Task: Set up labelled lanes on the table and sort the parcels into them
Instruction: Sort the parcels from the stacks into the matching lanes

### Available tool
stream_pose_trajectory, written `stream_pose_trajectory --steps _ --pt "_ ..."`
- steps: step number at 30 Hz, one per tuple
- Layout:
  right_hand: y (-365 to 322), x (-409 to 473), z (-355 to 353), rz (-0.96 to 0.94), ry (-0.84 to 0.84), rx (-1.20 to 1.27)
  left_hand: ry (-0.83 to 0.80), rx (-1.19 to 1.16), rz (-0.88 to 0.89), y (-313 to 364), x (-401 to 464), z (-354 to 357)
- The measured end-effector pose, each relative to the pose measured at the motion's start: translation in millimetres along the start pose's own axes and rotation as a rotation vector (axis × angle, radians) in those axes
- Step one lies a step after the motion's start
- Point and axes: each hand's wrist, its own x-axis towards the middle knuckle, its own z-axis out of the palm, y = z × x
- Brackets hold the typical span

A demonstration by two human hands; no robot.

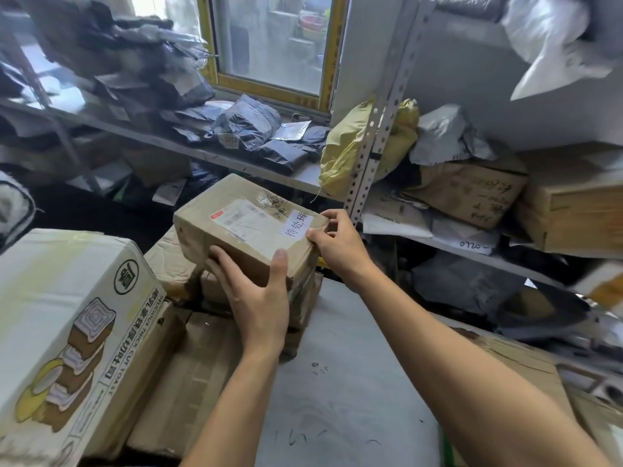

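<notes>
Gripping the taped cardboard parcel (249, 227) at its near end, my left hand (259, 291) curls thumb on top, fingers on the side. My right hand (340, 244) pinches its far corner beside the white label (296, 224). It sits on other boxes (175, 264) at the grey table (347, 382) edge. Its contents are sealed from view. A toast carton (70, 325) stands left.

A: What colours near the left grip (256, 291)?

B: A brown parcel (242, 230) with a white label (296, 224) in black characters. Left of it, a white carton (67, 315) printed with brown-and-yellow toast. Beneath, a grey counter (354, 382); beyond, a yellow bag (344, 153).
</notes>
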Motion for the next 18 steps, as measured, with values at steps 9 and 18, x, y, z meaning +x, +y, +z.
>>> stream_pose_trajectory --steps 9,18 --pt "17 -100 -46 -0.028 0.098 0.256 -0.135 -0.075 0.055 6 -45 -5" --pt "59 -210 -140 0.075 0.057 0.397 -0.444 -0.247 0.016 2 -141 5"
